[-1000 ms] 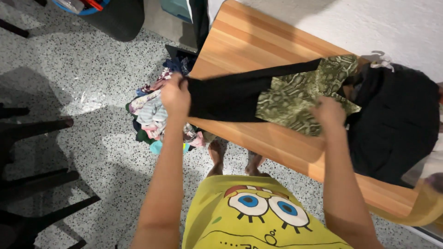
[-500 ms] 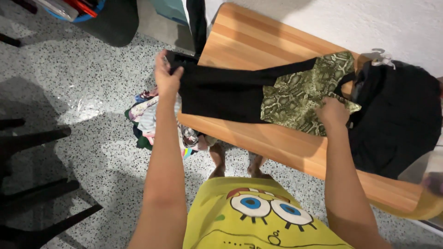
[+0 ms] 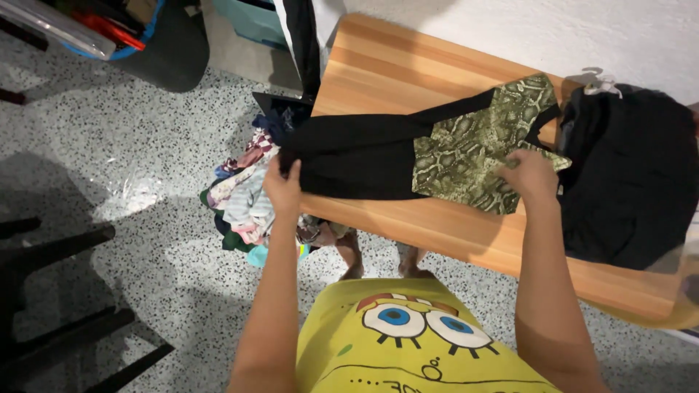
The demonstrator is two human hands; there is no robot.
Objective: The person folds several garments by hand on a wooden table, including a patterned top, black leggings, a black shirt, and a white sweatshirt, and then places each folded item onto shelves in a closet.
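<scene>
The left hand is clenched on the black end of a long garment, half plain black cloth and half green snakeskin-print cloth, gripping it at the near left corner where the cloth hangs just past the left end of the counter. The right hand lies on the snakeskin-print end, fingers curled over its near right edge and pinching the cloth there. Between the two hands the garment is stretched out flat across the pale striped wooden counter, its black part to the left and its printed part to the right, slanting slightly from near left to far right.

Just right of the printed end, touching or nearly touching it, sits a heap of black fabric on the right part of the counter, with a white hanger hook at its far edge. Below the left hand, on the speckled terrazzo floor, lies a mixed pile of coloured and patterned clothes against the left end of the counter. At the near edge the person's yellow cartoon-face shirt fills the view, with bare feet showing just under the counter's near side. Dark chair legs stand at the near left.
</scene>
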